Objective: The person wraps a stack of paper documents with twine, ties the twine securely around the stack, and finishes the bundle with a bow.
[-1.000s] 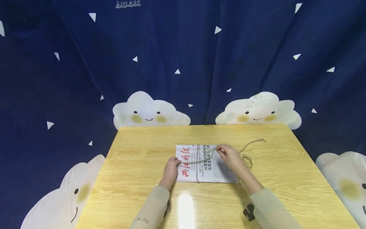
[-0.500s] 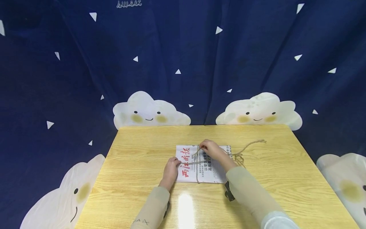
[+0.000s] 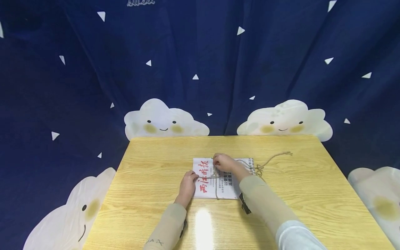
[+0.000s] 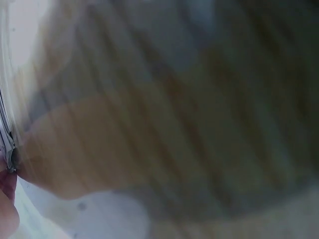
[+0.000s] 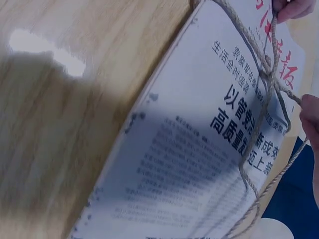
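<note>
A folded newspaper (image 3: 227,190) with red and black print lies on the wooden table, a twine (image 5: 271,55) running across and around it. My left hand (image 3: 188,184) is at the newspaper's left edge, pinching one length of the twine between thumb and fingers. Over the far side of the sheet, my right hand (image 3: 225,163) pinches another length close to where the strands cross. In the right wrist view the strands meet at a loose crossing (image 5: 269,77) on the newspaper, with fingertips of both hands at the right. The left wrist view is mostly blurred table reflection.
Beyond the newspaper's right edge, a tangle of spare twine (image 3: 259,169) lies on the table (image 3: 150,166), with a frayed end (image 3: 282,153) stretching to the back right. A dark blue curtain (image 3: 175,62) with white clouds hangs behind the table. Small black devices sit under both wrists.
My right hand has moved left across the newspaper, carrying its length of twine to the strand crossing. The tangle at the right shifted left a little. My left hand has stayed in place.
</note>
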`<state>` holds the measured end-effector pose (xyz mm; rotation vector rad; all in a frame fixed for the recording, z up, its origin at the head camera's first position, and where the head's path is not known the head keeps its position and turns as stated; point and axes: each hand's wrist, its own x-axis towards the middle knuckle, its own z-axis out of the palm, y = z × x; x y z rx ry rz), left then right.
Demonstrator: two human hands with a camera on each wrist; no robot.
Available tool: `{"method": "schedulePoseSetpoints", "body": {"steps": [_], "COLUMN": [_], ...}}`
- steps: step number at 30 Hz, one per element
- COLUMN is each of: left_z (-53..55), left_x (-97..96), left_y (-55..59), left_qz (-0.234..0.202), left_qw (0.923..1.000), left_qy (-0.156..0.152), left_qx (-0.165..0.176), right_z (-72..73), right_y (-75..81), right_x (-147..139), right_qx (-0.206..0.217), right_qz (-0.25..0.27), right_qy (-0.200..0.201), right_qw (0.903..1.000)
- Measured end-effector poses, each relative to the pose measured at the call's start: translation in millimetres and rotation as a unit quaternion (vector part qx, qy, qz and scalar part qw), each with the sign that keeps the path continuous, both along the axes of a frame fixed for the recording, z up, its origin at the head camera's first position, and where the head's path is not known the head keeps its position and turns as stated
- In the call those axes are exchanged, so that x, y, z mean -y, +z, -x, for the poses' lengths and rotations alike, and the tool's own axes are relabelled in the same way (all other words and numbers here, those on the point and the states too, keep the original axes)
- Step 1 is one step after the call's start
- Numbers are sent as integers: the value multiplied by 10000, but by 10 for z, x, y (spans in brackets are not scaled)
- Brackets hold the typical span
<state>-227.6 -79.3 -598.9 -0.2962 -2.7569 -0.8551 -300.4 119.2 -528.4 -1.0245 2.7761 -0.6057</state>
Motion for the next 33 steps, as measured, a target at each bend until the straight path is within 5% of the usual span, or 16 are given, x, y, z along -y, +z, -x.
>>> {"method": "schedulePoseSetpoints", "body": {"steps": [9,19,28,33], "left_z": [6,10,-6,-11], "left_x": [-11,-12,-11,-9], "left_y": [-3,-24,1,7], "left_qz": [47,1,3,41], "left_qw": [10000,9999,9999,10000], "left_qy": [17,10,-1,9], "left_qx": [-65,-120,-151,-86], "right_z": [-31,-133,-186,-200], "right_y": [-99,-97,-106,-47], "right_x": [95,170,111,61], "right_qx": [15,851,272,-101], "right_qz": [119,15,-134,77], "right_qy": [-66,235,537,-134], "right_qw": [9999,9961,9981,9998]}}
